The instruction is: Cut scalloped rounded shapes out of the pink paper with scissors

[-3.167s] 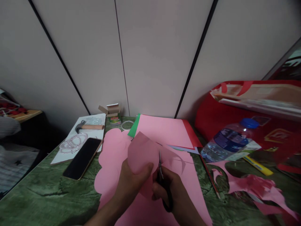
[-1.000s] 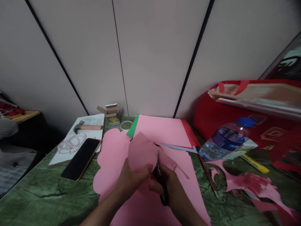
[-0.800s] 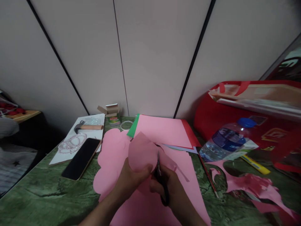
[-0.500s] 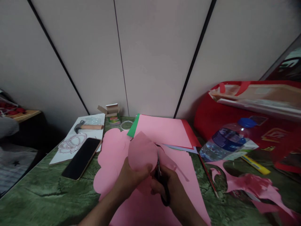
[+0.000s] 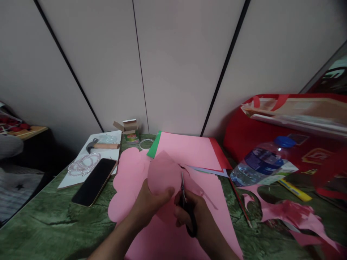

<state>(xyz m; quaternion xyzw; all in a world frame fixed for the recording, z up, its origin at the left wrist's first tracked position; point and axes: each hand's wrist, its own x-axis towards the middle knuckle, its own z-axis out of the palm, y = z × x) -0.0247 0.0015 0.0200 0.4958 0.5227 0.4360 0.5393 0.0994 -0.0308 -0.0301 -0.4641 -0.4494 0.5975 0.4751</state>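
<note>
A piece of pink paper point(image 5: 164, 173) with a rounded outline and a pointed top is pinched in my left hand point(image 5: 151, 204), the thumb lying on its face. My right hand point(image 5: 196, 213) grips black-handled scissors point(image 5: 191, 216), fingers around the loops. The blades point up along the paper's right edge, where a strip of pink curls away. Beneath both hands lies a large pink sheet point(image 5: 214, 216), and to its left are pink cut-outs point(image 5: 121, 198) with scalloped edges.
Left: a phone point(image 5: 94, 182), a hammer point(image 5: 104, 146) and a beaded string point(image 5: 84, 164). Behind: a small open box point(image 5: 131, 133) and coloured sheets point(image 5: 187, 150). Right: a pencil point(image 5: 240, 202), a water bottle point(image 5: 260, 160), a yellow cutter point(image 5: 295, 189), pink scraps point(image 5: 292, 213) and a red bag point(image 5: 238, 133).
Both hands stay in nearly the same place. The scissors and the fingers of my right hand have shifted only very slightly; the paper is still held the same way.
</note>
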